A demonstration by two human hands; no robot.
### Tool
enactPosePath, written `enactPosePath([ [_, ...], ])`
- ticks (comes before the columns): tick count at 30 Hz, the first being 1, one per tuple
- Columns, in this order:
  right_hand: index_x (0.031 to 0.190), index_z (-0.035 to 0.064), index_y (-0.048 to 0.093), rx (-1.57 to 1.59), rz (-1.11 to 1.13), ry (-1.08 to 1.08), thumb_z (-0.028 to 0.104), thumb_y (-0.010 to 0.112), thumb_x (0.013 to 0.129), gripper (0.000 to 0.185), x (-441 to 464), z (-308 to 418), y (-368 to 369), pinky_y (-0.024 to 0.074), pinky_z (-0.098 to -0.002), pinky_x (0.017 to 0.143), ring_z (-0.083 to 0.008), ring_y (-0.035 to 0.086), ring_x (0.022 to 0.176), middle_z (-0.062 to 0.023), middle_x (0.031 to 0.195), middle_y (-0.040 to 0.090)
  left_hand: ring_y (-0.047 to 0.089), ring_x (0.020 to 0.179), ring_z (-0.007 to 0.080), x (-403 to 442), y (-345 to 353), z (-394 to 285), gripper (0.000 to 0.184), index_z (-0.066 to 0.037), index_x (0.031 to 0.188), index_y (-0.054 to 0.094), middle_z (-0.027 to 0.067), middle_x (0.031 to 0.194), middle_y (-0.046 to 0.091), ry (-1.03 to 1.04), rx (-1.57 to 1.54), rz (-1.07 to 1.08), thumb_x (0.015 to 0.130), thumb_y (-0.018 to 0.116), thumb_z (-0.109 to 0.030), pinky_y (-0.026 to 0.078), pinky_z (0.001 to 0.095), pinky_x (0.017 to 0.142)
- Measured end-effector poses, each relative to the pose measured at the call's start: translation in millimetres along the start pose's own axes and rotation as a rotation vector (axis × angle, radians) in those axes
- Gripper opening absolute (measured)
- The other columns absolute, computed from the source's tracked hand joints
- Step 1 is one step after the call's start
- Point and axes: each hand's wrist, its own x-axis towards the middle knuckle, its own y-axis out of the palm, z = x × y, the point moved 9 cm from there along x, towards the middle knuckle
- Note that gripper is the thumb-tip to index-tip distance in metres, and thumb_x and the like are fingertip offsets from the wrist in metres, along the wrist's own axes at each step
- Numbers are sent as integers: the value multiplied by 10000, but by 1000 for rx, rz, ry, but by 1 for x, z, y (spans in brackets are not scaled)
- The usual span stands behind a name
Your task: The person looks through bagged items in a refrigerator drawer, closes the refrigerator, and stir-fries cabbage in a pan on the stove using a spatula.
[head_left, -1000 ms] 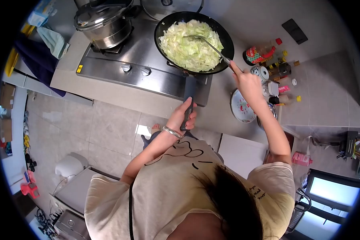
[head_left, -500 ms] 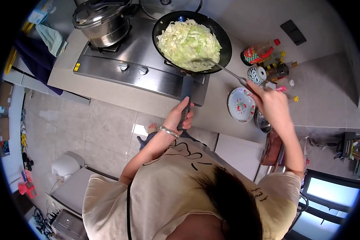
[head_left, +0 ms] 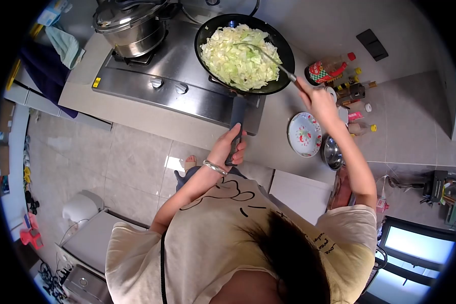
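Note:
A dark frying pan (head_left: 289, 73) full of chopped cabbage (head_left: 233, 61) sits on the right side of the stove. My left hand (head_left: 227, 148), with a bracelet at the wrist, is wrapped round the pan's black handle (head_left: 237, 111). In my right hand (head_left: 321, 104) is the handle of a spatula (head_left: 276, 62). Its shaft reaches over the pan's right rim, and its far end lies in the upper middle of the cabbage, partly buried. Just below my right hand, on the counter, stands a floral plate (head_left: 305, 134).
A lidded steel pot (head_left: 131, 35) occupies the left burner of the stove (head_left: 137, 93). Along the right wall stand a red-capped bottle (head_left: 329, 68) and several other bottles. A metal bowl (head_left: 332, 152) is beside the plate. A cloth (head_left: 65, 45) hangs at the left.
My right hand has moved left and up, carrying the spatula from the pan's lower right edge to the upper middle of the cabbage. My left hand stays on the handle.

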Motion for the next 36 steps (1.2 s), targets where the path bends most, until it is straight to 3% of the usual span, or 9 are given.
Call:
enactPosePath([
  [7,1165,177,588,-210,109,26,225,608,807,362,-52,44,-132,457,-388,490,-309,564,515,-144,606,566,323,364,78,-1,0,-2,295,-109,920,507,-9,570,420,4,13,-5,921,468,-402,228,212,338],
  [15,1112,134,619,-134,100,52,235,592,828,303,-12,19,-73,487,-417,590,-345,594,595,-171,646,592,328,385,76,-1,-2,-2,303,-113,932,497,-10,575,414,2,39,-11,906,494,-415,240,220,355],
  [19,1163,122,587,100,132,149,259,566,859,334,11,-34,-108,471,-377,724,-309,643,722,-155,826,652,324,392,69,-3,1,-3,304,-113,935,503,-14,580,411,4,38,-17,916,472,-415,237,211,361],
  [21,1151,68,589,153,76,30,275,565,864,355,28,-69,-109,477,-347,588,-256,625,607,-116,738,658,322,392,69,-4,3,-4,306,-109,940,499,-14,584,411,9,43,-20,917,472,-413,236,212,360],
  [23,1153,44,587,257,375,317,278,539,887,358,41,-82,-103,420,-289,447,-130,519,465,-42,637,606,320,393,69,-6,3,-3,310,-104,944,495,-14,585,411,9,49,-30,917,472,-412,235,213,360],
  [24,1179,57,576,317,445,403,297,522,899,372,43,-99,-93,315,-239,352,-57,391,403,-4,553,499,319,393,69,-7,3,-3,312,-102,944,493,-14,583,410,10,55,-37,916,473,-412,236,214,360],
  [27,1186,76,569,365,536,575,301,507,904,366,50,-113,-75,256,-225,312,-46,365,363,5,514,458,317,394,71,-5,3,-5,318,-97,943,491,-14,580,411,16,60,-35,913,478,-414,236,215,359],
  [34,969,84,557,1126,693,716,409,512,899,336,21,-116,61,159,-171,297,-4,288,366,17,564,458,313,385,70,-6,4,-5,325,-97,943,487,-10,579,419,22,59,-47,908,486,-419,233,210,351],
  [36,1123,89,552,1193,608,667,381,523,899,370,17,-100,70,175,-175,305,-6,299,360,21,559,455,314,381,69,-5,3,-5,327,-97,944,486,-10,577,421,21,55,-44,908,486,-422,233,208,350],
])
